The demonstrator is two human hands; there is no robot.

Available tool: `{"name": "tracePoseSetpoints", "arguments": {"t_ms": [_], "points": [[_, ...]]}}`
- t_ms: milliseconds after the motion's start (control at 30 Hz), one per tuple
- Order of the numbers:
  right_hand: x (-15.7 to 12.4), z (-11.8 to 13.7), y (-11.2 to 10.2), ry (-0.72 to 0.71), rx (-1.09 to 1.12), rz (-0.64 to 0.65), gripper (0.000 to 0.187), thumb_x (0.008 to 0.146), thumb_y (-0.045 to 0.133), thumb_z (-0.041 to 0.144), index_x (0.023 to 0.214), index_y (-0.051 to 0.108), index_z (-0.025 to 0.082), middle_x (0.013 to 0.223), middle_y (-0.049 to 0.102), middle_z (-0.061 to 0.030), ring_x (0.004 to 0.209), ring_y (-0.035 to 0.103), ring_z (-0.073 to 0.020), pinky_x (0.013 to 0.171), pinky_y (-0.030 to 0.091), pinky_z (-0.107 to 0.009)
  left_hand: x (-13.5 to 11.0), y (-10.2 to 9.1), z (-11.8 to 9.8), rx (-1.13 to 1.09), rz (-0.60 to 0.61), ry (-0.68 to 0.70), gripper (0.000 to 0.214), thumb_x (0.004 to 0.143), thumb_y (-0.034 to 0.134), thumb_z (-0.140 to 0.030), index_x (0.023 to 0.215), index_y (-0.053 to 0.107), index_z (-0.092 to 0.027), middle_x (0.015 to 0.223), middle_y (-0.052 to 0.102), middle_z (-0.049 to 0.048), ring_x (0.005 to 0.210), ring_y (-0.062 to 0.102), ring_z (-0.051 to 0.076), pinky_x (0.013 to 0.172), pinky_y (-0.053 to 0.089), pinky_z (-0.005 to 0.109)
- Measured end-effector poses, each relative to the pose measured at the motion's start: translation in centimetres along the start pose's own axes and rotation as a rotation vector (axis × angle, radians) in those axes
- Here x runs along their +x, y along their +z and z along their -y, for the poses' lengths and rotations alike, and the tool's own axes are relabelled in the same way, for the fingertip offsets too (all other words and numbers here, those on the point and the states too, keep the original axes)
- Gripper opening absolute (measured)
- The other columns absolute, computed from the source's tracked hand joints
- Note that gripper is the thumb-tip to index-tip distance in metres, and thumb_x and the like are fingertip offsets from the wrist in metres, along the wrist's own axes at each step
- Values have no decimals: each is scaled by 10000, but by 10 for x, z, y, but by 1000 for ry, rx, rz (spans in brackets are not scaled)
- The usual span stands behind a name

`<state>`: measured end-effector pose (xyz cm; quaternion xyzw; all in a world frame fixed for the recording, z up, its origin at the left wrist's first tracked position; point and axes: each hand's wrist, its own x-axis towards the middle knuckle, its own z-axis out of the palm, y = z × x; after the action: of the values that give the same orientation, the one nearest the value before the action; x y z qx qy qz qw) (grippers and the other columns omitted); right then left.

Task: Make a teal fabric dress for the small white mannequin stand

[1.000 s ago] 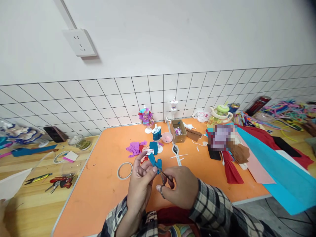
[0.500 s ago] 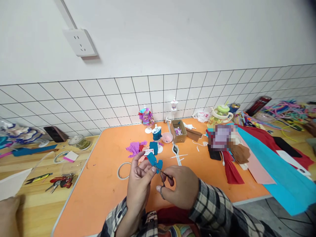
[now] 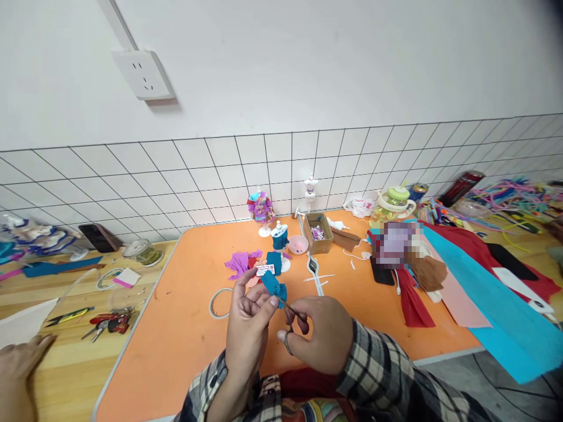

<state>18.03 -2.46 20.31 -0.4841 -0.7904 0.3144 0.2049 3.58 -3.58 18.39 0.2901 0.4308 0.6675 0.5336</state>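
Observation:
Between thumb and fingers, my left hand [image 3: 250, 319] pinches a small piece of blue crepe paper [image 3: 273, 284]. My right hand [image 3: 323, 331] grips a pair of scissors [image 3: 288, 331], with a finger loop around the thumb. The scissors' blades meet the lower right edge of the blue paper; whether they are fully closed there I cannot tell. Just beyond the hands stands a small white dress form wrapped in blue [image 3: 280, 237]. Purple paper scraps [image 3: 241, 265] and a small white label [image 3: 265, 270] lie near my left fingertips.
On the orange table [image 3: 176, 351] are a tape roll [image 3: 212, 305], a pink bowl [image 3: 298, 245], a cardboard box [image 3: 328, 241] and a dressed purple form [image 3: 260, 208]. Blue and pink sheets [image 3: 461, 293] spread at right. A co-worker's hand [image 3: 20, 357] rests on the wooden table at left.
The loose end of the blue paper has folded in toward the scissors and looks more bunched. My hands stay nearly in place. The co-worker's hand at left has moved further into view.

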Motion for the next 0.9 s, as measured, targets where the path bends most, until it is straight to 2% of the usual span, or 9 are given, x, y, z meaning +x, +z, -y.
{"name": "tracePoseSetpoints", "arguments": {"t_ms": [267,467,600,900], "points": [[0,0,0,22,10,38,143,723,617,348,682,568,220,511,496,72,525,473,-92,552,272,-227,1,-1,-1,2,-3,11,625,663,791,-179,1190,462,-248,878,708,14,753,655,126,713,489,224],[1,0,0,11,7,-5,175,672,656,366,727,578,219,569,491,60,559,474,-103,555,269,-226,0,-2,2,-9,28,10,642,680,777,-157,1223,447,-248,865,700,3,696,621,93,667,483,192],[2,1,-1,13,-12,21,153,704,633,358,693,568,220,523,464,68,532,452,-96,542,252,-226,1,-3,1,-21,24,-2,657,675,778,-150,1234,444,-243,863,700,8,709,626,97,681,485,197],[2,-3,0,3,-19,21,151,711,641,371,776,615,237,584,529,57,580,497,-109,571,272,-232,1,-5,1,-12,42,-15,647,693,765,-161,1241,433,-251,851,693,7,698,616,104,654,492,198]]}}
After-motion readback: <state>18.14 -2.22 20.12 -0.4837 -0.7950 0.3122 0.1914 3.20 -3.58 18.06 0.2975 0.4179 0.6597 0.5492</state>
